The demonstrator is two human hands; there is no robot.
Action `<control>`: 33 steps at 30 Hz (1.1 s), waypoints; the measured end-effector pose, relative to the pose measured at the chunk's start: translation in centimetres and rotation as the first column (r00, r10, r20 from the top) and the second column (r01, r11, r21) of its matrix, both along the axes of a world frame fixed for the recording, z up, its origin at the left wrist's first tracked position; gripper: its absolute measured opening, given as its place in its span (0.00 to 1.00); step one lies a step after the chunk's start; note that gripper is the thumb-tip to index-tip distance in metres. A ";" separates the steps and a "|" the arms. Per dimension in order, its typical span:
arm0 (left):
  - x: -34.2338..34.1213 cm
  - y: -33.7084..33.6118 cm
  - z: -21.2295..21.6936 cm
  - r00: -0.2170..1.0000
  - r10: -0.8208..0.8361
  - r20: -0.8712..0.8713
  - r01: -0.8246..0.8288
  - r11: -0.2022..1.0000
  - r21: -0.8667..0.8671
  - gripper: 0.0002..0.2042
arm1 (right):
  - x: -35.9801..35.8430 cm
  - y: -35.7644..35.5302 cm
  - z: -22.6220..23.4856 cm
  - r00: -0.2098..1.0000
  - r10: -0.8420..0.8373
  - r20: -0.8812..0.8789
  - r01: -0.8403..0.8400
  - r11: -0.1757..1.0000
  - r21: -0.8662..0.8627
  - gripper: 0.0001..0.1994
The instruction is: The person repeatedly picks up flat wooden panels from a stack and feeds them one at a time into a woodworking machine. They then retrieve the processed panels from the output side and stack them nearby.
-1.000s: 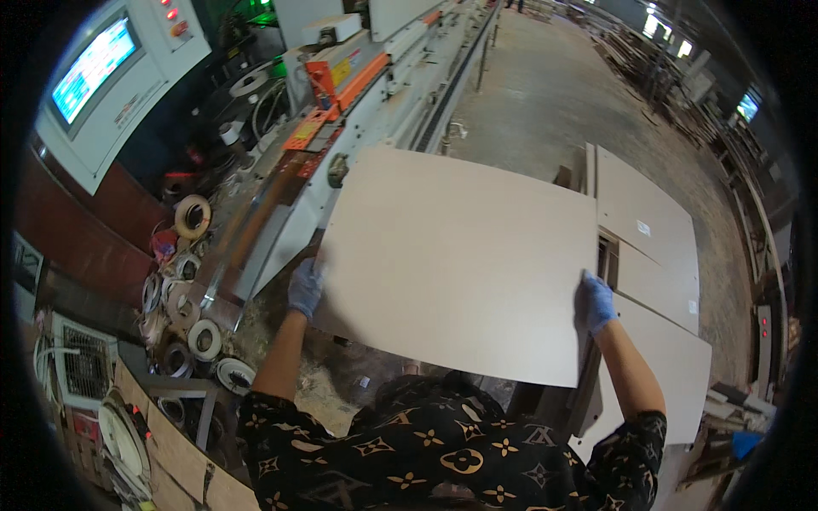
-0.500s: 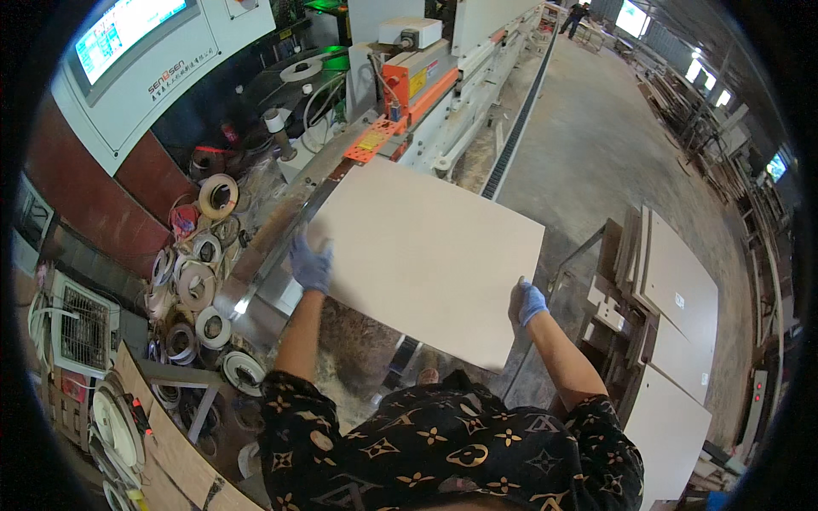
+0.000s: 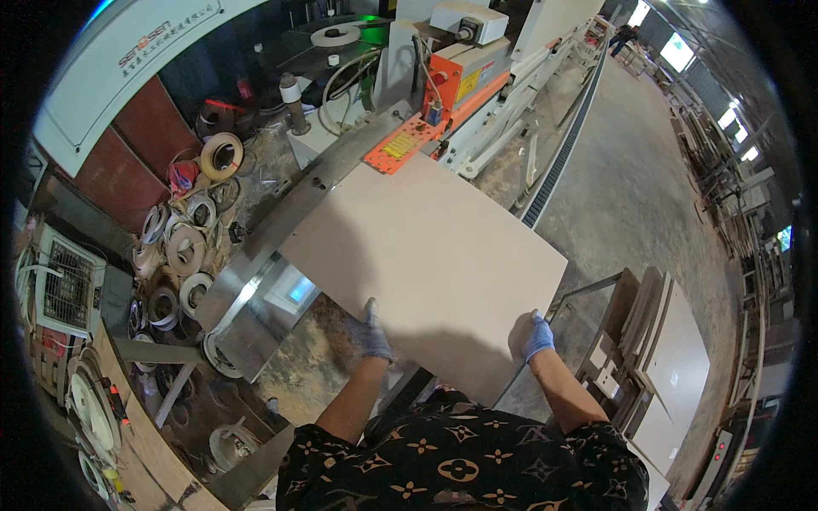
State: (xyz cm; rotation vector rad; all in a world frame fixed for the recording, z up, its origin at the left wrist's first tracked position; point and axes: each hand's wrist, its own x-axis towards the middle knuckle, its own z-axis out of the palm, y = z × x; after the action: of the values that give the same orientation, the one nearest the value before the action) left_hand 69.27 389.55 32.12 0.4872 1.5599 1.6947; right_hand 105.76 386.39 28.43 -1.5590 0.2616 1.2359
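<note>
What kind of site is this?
Most likely a furniture or panel workshop. Gloved hands, left hand and right hand, hold a flat beige board at a long orange-and-white machine. Coiled strip rolls lie beside it, cut boards stacked nearby.

one head-worn fisheye view looks steeply down from close above, facing forward over the person's forearms at the lower edge; the machine (image 3: 443, 77) fills the upper middle, the floor (image 3: 630, 196) curves away at right.
</note>
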 end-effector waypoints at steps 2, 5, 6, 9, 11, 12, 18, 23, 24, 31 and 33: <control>1.2 1.3 -1.6 0.977 -0.032 0.209 0.030 0.999 0.011 0.31 | 0.5 0.9 0.5 1.000 -0.015 -0.020 0.015 1.000 -0.005 0.14; 2.3 3.7 -3.1 0.940 -0.044 0.338 0.050 0.999 -0.009 0.27 | 1.6 3.1 1.6 0.999 -0.033 -0.040 0.033 0.999 -0.003 0.14; 2.7 4.7 -3.5 0.936 -0.042 0.350 0.057 0.998 -0.034 0.26 | 2.1 4.1 2.0 0.998 -0.035 -0.050 0.035 0.999 0.000 0.14; 3.7 8.3 -4.7 0.871 -0.133 0.472 0.155 0.988 -0.008 0.24 | 3.8 7.4 3.2 0.995 -0.054 -0.088 0.056 0.998 0.027 0.13; 5.2 11.6 -6.2 0.890 -0.296 0.348 0.300 0.953 0.045 0.24 | 5.5 10.0 3.8 0.996 -0.041 -0.085 0.050 0.993 0.106 0.12; 5.9 13.2 -7.1 0.918 -0.365 0.153 0.362 0.931 0.051 0.23 | 6.2 11.0 4.1 0.996 -0.027 -0.080 0.038 0.989 0.144 0.12; 8.8 21.7 -9.4 0.549 -0.530 0.646 0.451 0.839 0.305 0.25 | 9.8 13.8 6.1 0.996 0.082 -0.023 -0.071 0.952 0.296 0.11; 10.0 20.2 -5.4 0.674 -0.354 0.648 0.465 0.885 0.000 0.21 | 6.4 6.2 8.0 0.949 0.022 0.316 -0.164 0.887 0.431 0.12; 10.5 19.0 -4.4 0.520 -0.564 0.641 0.607 0.772 0.187 0.21 | 5.8 3.5 8.5 0.872 0.056 0.487 -0.273 0.881 0.388 0.13; 15.1 2.1 -0.3 0.541 -0.811 -0.223 0.835 0.489 0.251 0.26 | 3.6 -25.0 14.8 0.341 -0.042 0.939 -0.187 0.976 0.112 0.15; 16.7 -0.4 0.4 0.226 -0.678 -0.699 0.945 0.328 -0.013 0.28 | 4.2 -33.6 16.8 0.063 0.081 0.995 0.072 0.994 -0.086 0.15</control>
State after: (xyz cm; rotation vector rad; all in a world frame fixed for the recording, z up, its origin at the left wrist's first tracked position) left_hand 86.00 389.18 32.49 1.9150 0.8414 0.9179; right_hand 109.96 352.78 45.24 -2.1530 -0.6525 -0.1881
